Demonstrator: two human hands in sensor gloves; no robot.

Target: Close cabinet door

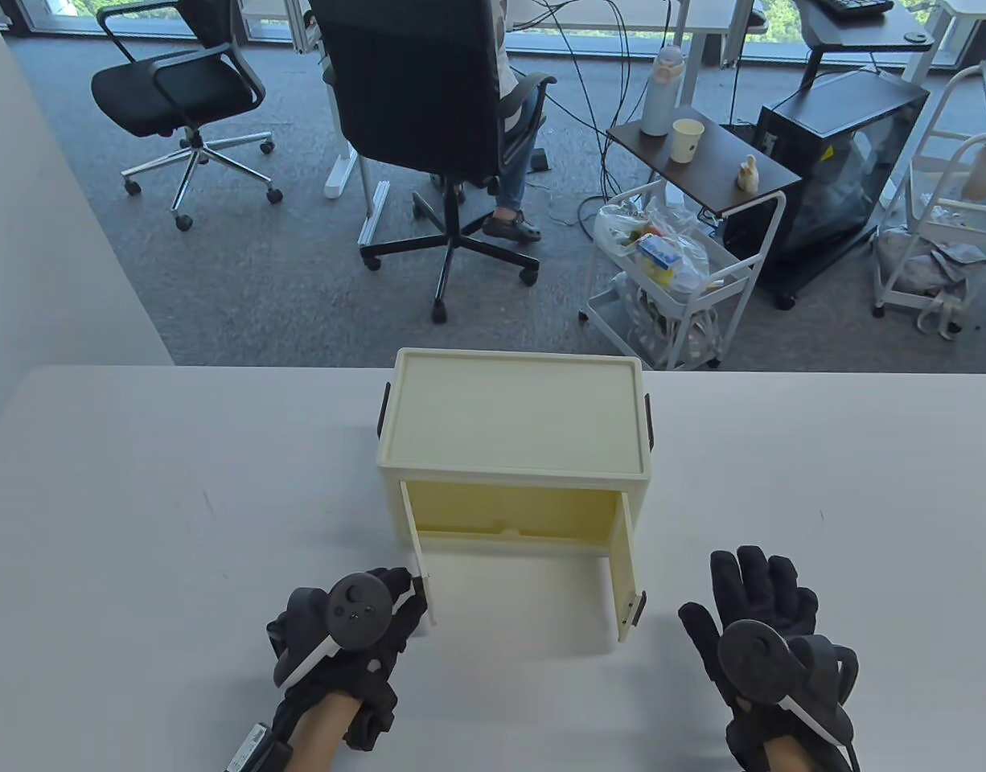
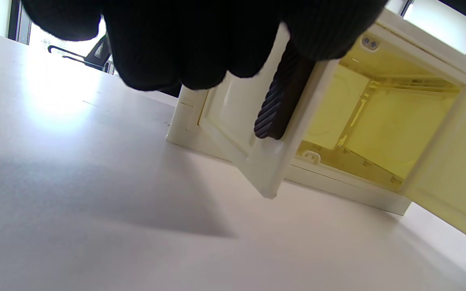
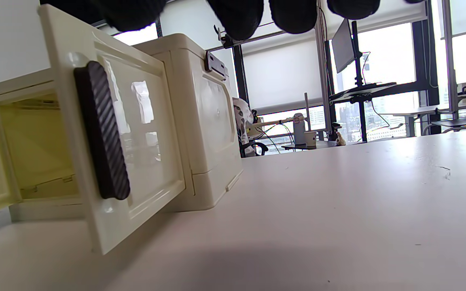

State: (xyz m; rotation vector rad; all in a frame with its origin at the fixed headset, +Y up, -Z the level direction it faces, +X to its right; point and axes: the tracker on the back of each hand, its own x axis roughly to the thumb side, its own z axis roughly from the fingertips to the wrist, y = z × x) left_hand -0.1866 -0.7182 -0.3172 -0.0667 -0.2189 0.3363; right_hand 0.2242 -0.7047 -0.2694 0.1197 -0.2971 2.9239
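Observation:
A cream cabinet stands mid-table with both front doors swung open. My left hand grips the free edge of the left door. In the left wrist view my fingers lie over that door at the top of its black ribbed handle. My right hand lies flat and open on the table, a little right of the right door and not touching it. The right wrist view shows that door with its black handle, and my fingertips at the top edge.
The white table ends just behind the cabinet. The yellow inside of the cabinet holds nothing visible. Office chairs, a white cart and desks stand on the floor beyond.

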